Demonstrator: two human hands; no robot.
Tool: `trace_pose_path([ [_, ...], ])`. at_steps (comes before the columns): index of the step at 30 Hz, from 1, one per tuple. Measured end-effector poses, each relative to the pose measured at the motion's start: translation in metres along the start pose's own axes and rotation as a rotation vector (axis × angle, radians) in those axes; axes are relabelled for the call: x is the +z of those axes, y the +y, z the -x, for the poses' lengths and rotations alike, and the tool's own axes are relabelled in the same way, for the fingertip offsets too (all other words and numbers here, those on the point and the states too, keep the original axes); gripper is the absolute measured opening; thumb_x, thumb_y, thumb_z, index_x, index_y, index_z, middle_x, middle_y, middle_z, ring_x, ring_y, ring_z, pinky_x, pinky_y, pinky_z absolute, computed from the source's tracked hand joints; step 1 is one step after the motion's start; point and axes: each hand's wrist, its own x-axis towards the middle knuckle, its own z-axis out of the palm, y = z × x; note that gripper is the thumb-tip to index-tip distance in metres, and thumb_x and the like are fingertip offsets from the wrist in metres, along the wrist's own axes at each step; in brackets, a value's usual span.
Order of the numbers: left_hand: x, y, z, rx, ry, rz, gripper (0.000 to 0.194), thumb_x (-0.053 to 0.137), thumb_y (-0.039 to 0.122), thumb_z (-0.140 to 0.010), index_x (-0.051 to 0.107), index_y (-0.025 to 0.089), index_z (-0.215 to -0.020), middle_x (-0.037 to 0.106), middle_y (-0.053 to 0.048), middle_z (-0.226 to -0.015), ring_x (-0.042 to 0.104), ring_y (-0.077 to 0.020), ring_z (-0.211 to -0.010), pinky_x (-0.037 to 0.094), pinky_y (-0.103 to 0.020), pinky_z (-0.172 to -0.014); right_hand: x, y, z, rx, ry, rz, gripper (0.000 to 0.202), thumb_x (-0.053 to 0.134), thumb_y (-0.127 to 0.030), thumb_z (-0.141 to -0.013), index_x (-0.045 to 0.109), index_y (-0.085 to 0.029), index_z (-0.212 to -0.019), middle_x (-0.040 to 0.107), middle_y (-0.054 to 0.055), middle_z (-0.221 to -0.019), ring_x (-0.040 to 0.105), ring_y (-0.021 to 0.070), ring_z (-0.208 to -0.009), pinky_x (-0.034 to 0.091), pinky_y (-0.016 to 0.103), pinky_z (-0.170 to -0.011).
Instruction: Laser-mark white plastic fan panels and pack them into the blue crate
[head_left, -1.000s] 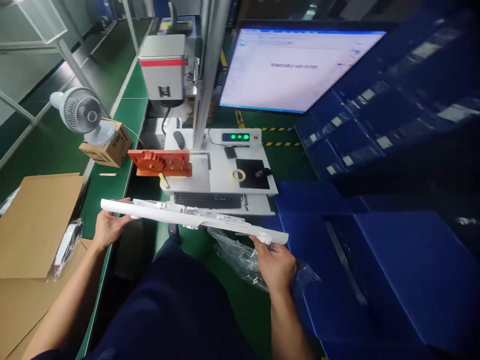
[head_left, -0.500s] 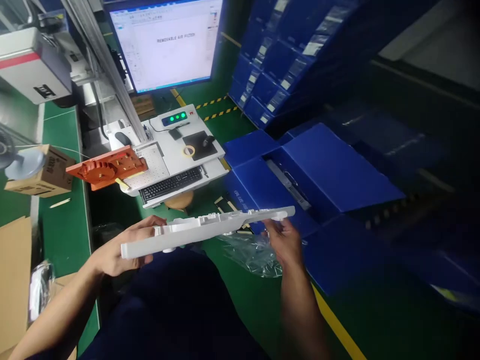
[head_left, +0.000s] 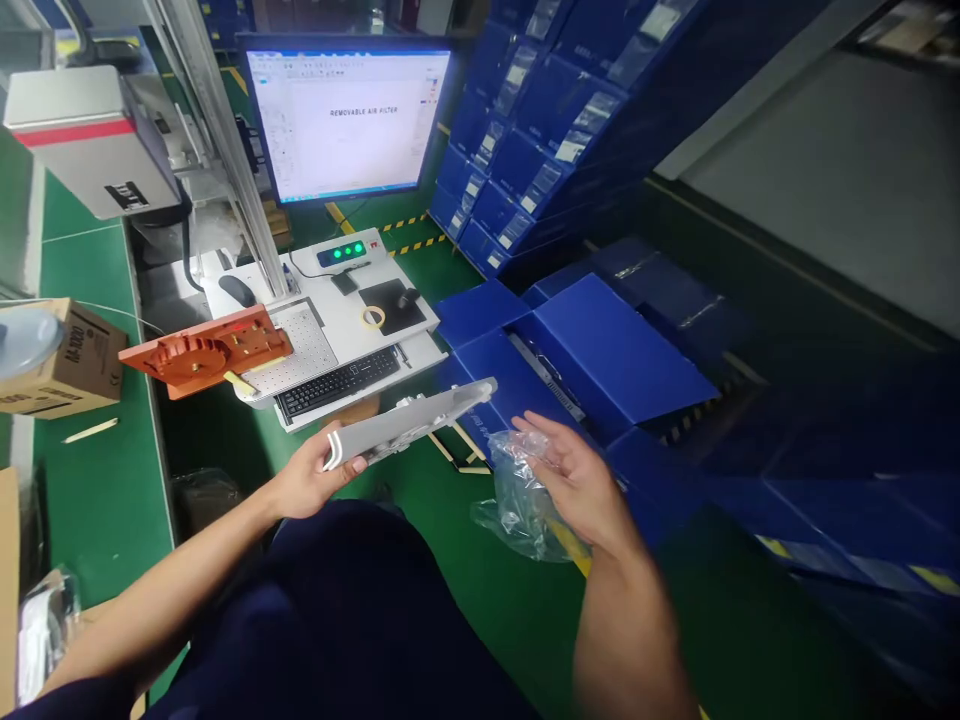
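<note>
My left hand (head_left: 315, 475) grips the near end of a long white plastic part (head_left: 412, 418), which is tilted with its far end up and to the right. My right hand (head_left: 574, 470) is apart from that part, with a crumpled clear plastic bag (head_left: 517, 495) between its thumb and fingers. The bag hangs down over the floor. Beyond the left hand, an orange fixture (head_left: 206, 350) sits on the white machine table (head_left: 315, 330), beside a perforated metal plate (head_left: 300, 350).
An open blue box (head_left: 615, 345) stands to the right, stacked blue boxes (head_left: 525, 130) behind it. A monitor (head_left: 349, 130), keyboard (head_left: 337, 382) and marking machine head (head_left: 90, 150) are ahead. A green bench (head_left: 97, 480) with a cardboard box (head_left: 67, 360) lies left.
My right hand has let go of the white part and now holds the clear bag. The white part has turned in my left hand, and the camera view has shifted.
</note>
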Motion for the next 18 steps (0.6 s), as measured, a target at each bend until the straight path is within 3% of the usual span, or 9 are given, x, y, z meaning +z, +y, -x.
trace_pose_path([
  [4,0.003,0.003,-0.022,0.029,0.091,0.023,0.06,0.088,0.067,-0.088,0.071,0.017,-0.115,0.072,-0.009,-0.105,0.067,-0.0267,-0.1,0.056,-0.037,-0.089,0.028,-0.047,0.007,-0.157,-0.153,0.067,0.051,0.066,-0.032,-0.106,0.062,-0.025,-0.157,0.07,0.015,-0.155,0.066,0.0279,-0.146,0.057,0.049,-0.123],
  [7,0.013,0.008,-0.04,0.034,0.13,-0.009,0.067,0.1,0.068,-0.072,0.067,0.019,-0.105,0.068,-0.005,-0.101,0.062,-0.0235,-0.093,0.051,-0.034,-0.083,0.043,-0.079,0.016,-0.293,-0.27,0.133,0.053,0.051,-0.022,-0.112,0.057,-0.03,-0.164,0.067,0.009,-0.16,0.061,0.0245,-0.151,0.052,0.048,-0.129],
  [13,0.033,0.015,-0.061,0.177,0.134,-0.036,0.077,0.111,0.059,-0.052,0.055,0.022,-0.091,0.058,-0.002,-0.1,0.052,-0.0218,-0.091,0.042,-0.033,-0.079,0.072,-0.128,0.025,-0.632,-0.422,0.256,0.076,0.035,0.0,-0.105,0.048,-0.038,-0.17,0.048,0.0,-0.176,0.045,0.022,-0.163,0.041,0.051,-0.138],
  [15,0.037,0.017,-0.063,0.215,0.119,-0.049,0.07,0.109,0.05,-0.058,0.055,0.022,-0.092,0.058,-0.003,-0.102,0.053,-0.0225,-0.093,0.042,-0.033,-0.08,0.083,-0.141,0.024,-0.742,-0.419,0.252,0.082,0.035,0.004,-0.102,0.049,-0.04,-0.169,0.046,-0.003,-0.177,0.043,0.0222,-0.165,0.04,0.051,-0.139],
  [18,0.039,0.022,-0.063,0.234,0.099,-0.061,0.041,0.092,0.029,-0.075,0.055,0.022,-0.092,0.06,-0.003,-0.101,0.057,-0.023,-0.095,0.044,-0.035,-0.083,0.093,-0.152,0.025,-0.799,-0.407,0.262,0.085,0.034,0.006,-0.102,0.049,-0.044,-0.169,0.048,-0.006,-0.176,0.043,0.0214,-0.164,0.042,0.049,-0.138],
])
